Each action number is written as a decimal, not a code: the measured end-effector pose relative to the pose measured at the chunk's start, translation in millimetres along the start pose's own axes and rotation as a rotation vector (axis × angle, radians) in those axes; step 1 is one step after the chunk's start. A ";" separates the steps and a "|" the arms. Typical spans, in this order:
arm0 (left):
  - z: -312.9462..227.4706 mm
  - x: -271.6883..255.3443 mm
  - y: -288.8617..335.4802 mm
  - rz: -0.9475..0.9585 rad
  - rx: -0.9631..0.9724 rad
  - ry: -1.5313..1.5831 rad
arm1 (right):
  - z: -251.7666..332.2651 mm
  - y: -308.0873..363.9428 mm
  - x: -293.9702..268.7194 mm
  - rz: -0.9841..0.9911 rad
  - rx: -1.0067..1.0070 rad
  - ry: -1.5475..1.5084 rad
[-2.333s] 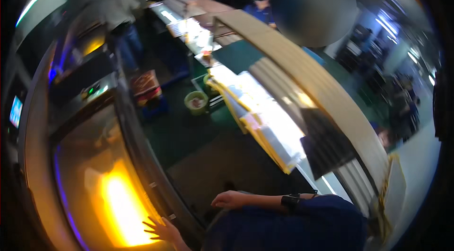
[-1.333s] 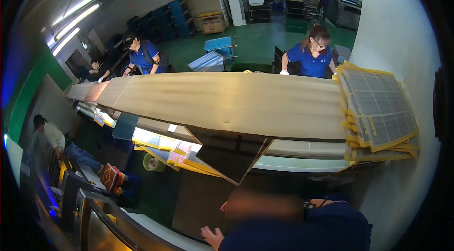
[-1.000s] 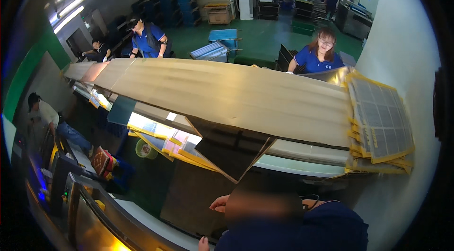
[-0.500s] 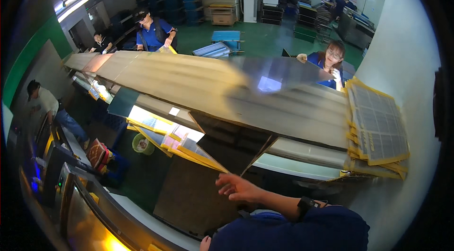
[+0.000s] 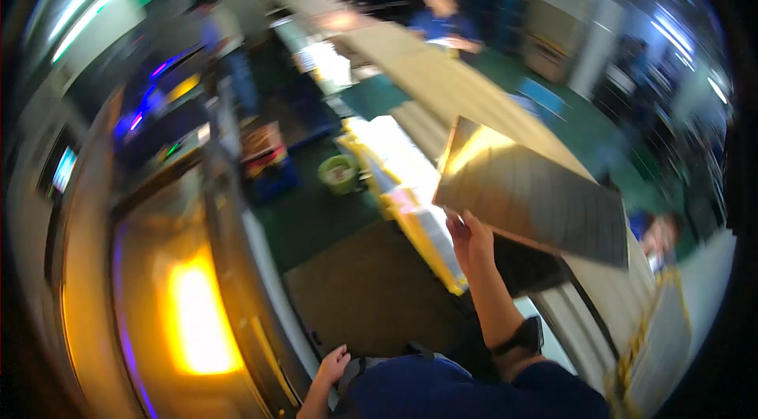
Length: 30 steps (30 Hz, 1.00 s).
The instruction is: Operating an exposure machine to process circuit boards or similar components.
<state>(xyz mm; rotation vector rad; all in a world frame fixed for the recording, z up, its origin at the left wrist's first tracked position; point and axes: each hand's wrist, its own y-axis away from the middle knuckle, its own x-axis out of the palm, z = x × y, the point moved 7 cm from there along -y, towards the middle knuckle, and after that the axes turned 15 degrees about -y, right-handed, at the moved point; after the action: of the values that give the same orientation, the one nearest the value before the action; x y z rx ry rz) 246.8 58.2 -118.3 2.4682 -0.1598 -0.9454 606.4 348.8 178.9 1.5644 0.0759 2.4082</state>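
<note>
My right hand (image 5: 472, 244) is raised over the near side of the long bench and grips the near left edge of a thin, shiny rectangular panel (image 5: 537, 194). The panel is held tilted above the bench, dark grey with a copper-toned rim and a yellow glare at its upper left corner. Low at my waist is my left hand (image 5: 335, 364), its fingers curled in and no object visible in them. It is nearest to the frame of the machine with the glowing yellow window.
The machine (image 5: 201, 312) stands at my left. Yellow-edged sheets (image 5: 418, 222) lie on a lit part of the bench (image 5: 379, 44). A green bucket (image 5: 339, 174) is on the floor. More yellow-edged sheets (image 5: 667, 324) stack at the right. Co-workers are around the bench.
My view has swung left toward the machine. My right hand, empty before, has risen and taken hold of the panel, which was over the bench's far side. My left hand shows more.
</note>
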 end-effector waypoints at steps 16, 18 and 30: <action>26.8 -235.6 344.1 -2.044 -0.468 0.116 | -539.7 266.0 -4.5 0.834 1.733 0.769; 33.4 -234.9 332.7 -1.685 -0.729 -0.155 | -586.0 290.3 -14.6 0.934 1.824 0.852; 129.7 -192.6 208.0 -0.900 -1.331 -0.373 | -528.5 347.9 351.1 1.986 -0.186 0.353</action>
<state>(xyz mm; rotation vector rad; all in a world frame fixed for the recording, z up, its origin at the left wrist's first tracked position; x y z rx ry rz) 30.0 -122.5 13.9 1.0277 1.1518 -1.2241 -72.8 155.4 336.8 0.9394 -2.5870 3.4118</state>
